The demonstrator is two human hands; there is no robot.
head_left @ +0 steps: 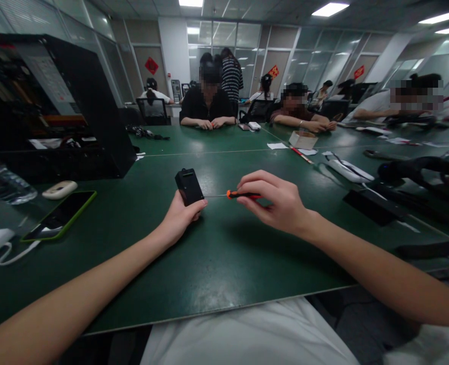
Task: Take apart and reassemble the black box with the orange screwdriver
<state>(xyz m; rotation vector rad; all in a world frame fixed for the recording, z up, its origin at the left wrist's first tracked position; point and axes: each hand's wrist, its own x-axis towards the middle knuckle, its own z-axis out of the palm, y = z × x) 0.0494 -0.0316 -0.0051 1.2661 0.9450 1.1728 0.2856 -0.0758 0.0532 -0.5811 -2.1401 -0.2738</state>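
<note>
My left hand [182,215] is closed around the lower part of a small black box-shaped device [189,186], held up above the green table [209,263]. What kind of device it is, I cannot make out. Between the thumb and fingers of my right hand [275,197] is a screwdriver [243,194] with an orange and black handle. Its thin shaft points left, and the tip meets the right side of the device near my left thumb. Any screw at that spot is too small to see.
An open black computer case [91,111] stands at the left, with a green-edged phone [61,215] and a plastic bottle [7,177] before it. At the right lie a white power strip [348,168] and a dark flat box [376,207]. A small carton [303,139] sits farther back; people sit opposite.
</note>
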